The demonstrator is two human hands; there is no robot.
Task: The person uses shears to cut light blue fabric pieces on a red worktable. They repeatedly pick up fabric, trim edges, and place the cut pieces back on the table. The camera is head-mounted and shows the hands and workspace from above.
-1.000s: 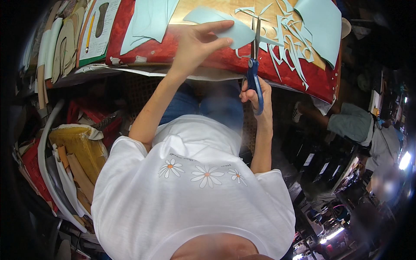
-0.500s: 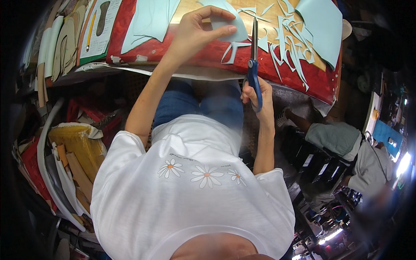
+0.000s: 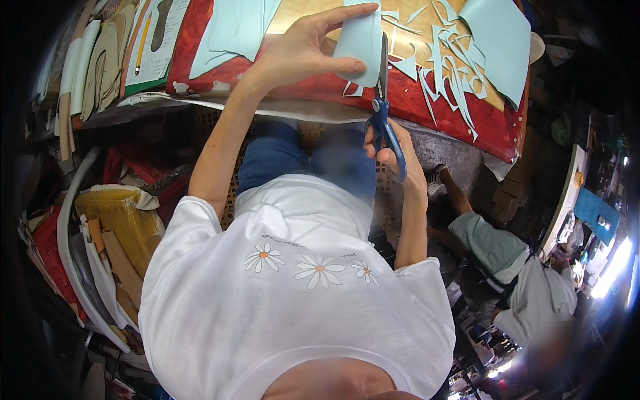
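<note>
My left hand [image 3: 310, 50] holds a pale blue cut piece of sheet [image 3: 360, 50] above the near edge of the table, its thumb and fingers stretched around the piece. My right hand [image 3: 403, 150] grips the blue handles of a pair of scissors [image 3: 381, 110], fingers through the loops. The blades point away from me and lie along the right edge of the piece. Whether they are biting into it I cannot tell. Thin pale blue offcuts [image 3: 443, 77] lie scattered just right of the blades.
A larger pale blue sheet [image 3: 497, 50] hangs over the table's right side. More pale blue sheets [image 3: 230, 33] lie at left, near a pencil [image 3: 143, 47] and a dark sole-shaped template [image 3: 160, 27]. A person [image 3: 527, 267] is at the right, below table level.
The blue piece has been raised and turned more upright in my left hand. The scissors have come left and nearer, against its right edge. The person at the right has shifted.
</note>
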